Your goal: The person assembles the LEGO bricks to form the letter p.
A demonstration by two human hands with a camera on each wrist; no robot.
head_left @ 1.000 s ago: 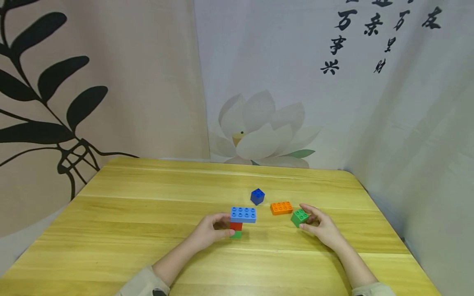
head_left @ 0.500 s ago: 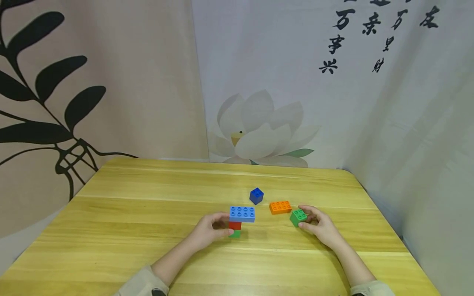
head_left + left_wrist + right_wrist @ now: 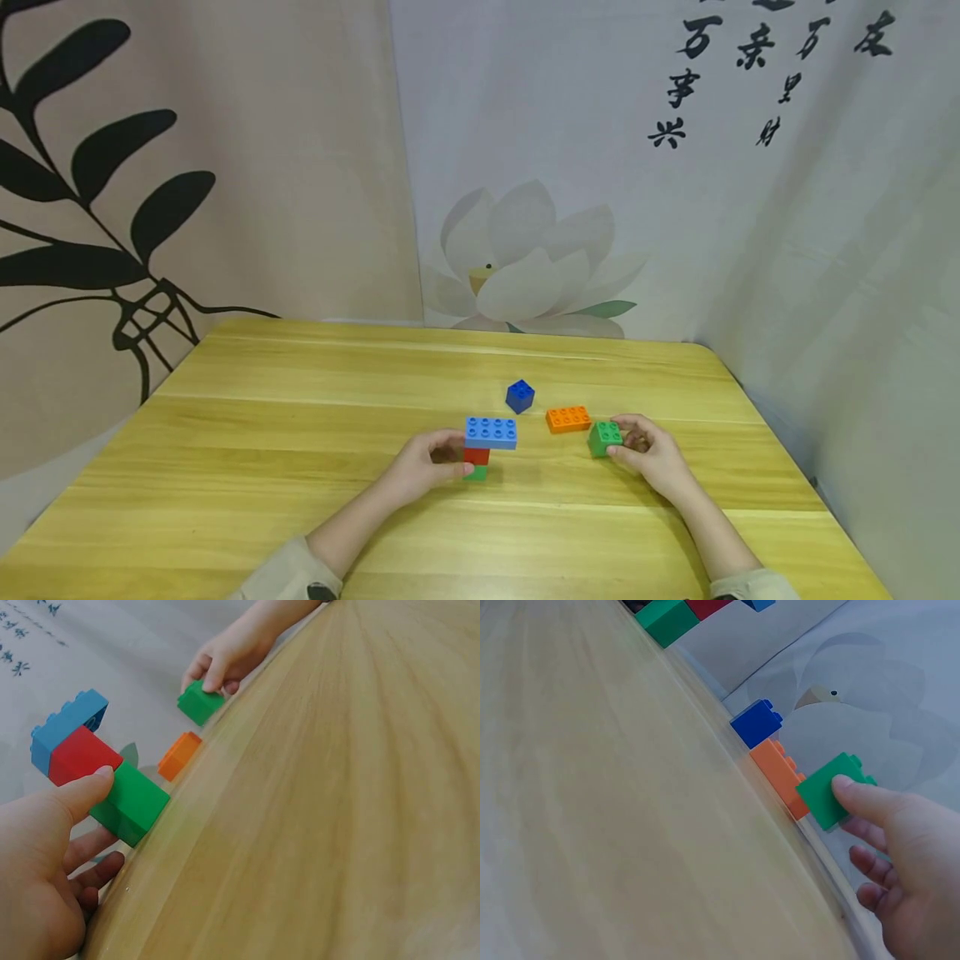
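Note:
My left hand (image 3: pixel 429 471) grips a stack of toy building bricks at its left side, thumb across the front. A green brick (image 3: pixel 132 802) forms the bottom, a red brick (image 3: pixel 84 756) the middle, and a long light blue brick (image 3: pixel 491 433) the top, jutting out to the right. On the right, my right hand (image 3: pixel 655 457) pinches a separate green brick (image 3: pixel 605 439) between thumb and fingers, studs up. In the right wrist view that brick (image 3: pixel 831 792) overlaps the orange brick (image 3: pixel 778 778).
Behind the hands, an orange brick (image 3: pixel 567 420) lies near the held green one, with a dark blue brick (image 3: pixel 520 397) farther back to its left. All are over a wooden table (image 3: pixel 300 375) backed by printed curtains (image 3: pixel 300 167).
The green brick in my right hand has turned slightly, so its front faces the camera more squarely. My left hand and the stack stay in place.

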